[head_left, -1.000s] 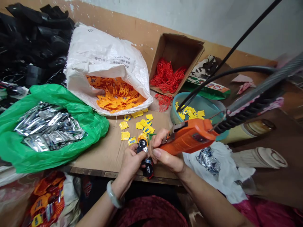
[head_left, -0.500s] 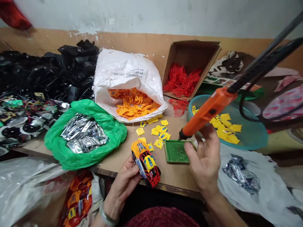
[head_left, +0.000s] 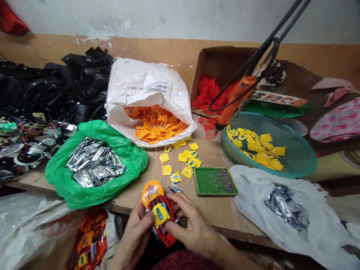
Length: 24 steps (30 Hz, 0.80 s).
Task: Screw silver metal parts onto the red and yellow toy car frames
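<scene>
I hold a toy car low before me, at the near edge of the counter, nose pointing away. My left grip is closed around one side; my right grip clasps the other, thumb near the yellow panel on top. Orange front, yellow panel and red frame are all in place, so the top looks nearly complete — whether the underside is fastened, I cannot tell. Many parts remain unfitted: loose yellow pieces lie beyond the car, left of a green tray of small screws, and more fill a teal basin. An orange driver hangs near the basin's rim. Cardboard covers the working area — around it sit a green bag of silvery pieces, a white sack of orange parts, and a box of red ones. Behind rises a pale, chipped wall with a tan lower band.
</scene>
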Each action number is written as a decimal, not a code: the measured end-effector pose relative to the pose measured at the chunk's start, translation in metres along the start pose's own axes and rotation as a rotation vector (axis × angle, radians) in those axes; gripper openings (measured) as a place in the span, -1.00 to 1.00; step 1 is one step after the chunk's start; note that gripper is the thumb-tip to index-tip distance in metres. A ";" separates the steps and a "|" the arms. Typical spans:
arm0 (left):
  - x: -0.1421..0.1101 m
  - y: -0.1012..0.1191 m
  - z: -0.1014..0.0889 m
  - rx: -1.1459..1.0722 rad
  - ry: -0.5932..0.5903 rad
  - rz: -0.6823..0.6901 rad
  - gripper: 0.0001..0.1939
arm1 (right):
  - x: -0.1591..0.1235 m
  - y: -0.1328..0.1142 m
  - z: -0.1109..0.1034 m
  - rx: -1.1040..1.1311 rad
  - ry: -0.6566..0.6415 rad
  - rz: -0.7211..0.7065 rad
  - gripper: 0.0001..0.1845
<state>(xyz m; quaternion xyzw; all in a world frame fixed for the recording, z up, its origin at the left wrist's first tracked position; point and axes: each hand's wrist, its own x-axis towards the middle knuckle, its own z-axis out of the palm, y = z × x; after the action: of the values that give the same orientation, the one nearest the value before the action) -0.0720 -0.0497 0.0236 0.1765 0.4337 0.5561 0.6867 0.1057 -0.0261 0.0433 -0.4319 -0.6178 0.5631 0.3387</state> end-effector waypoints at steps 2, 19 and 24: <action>-0.003 0.002 0.001 0.086 0.076 0.049 -0.32 | 0.007 -0.002 -0.006 -0.080 -0.058 -0.052 -0.50; 0.002 0.015 -0.018 0.015 0.080 -0.028 -0.44 | 0.043 0.025 -0.011 -0.922 0.076 -0.049 -0.76; 0.001 0.012 -0.022 0.017 0.076 -0.022 -0.41 | 0.046 0.021 -0.014 -0.959 -0.023 -0.004 -0.82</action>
<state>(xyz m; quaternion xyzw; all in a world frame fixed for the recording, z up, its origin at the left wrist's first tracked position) -0.0972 -0.0504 0.0197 0.1564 0.4661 0.5512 0.6742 0.1033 0.0220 0.0210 -0.5320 -0.8125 0.2184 0.0955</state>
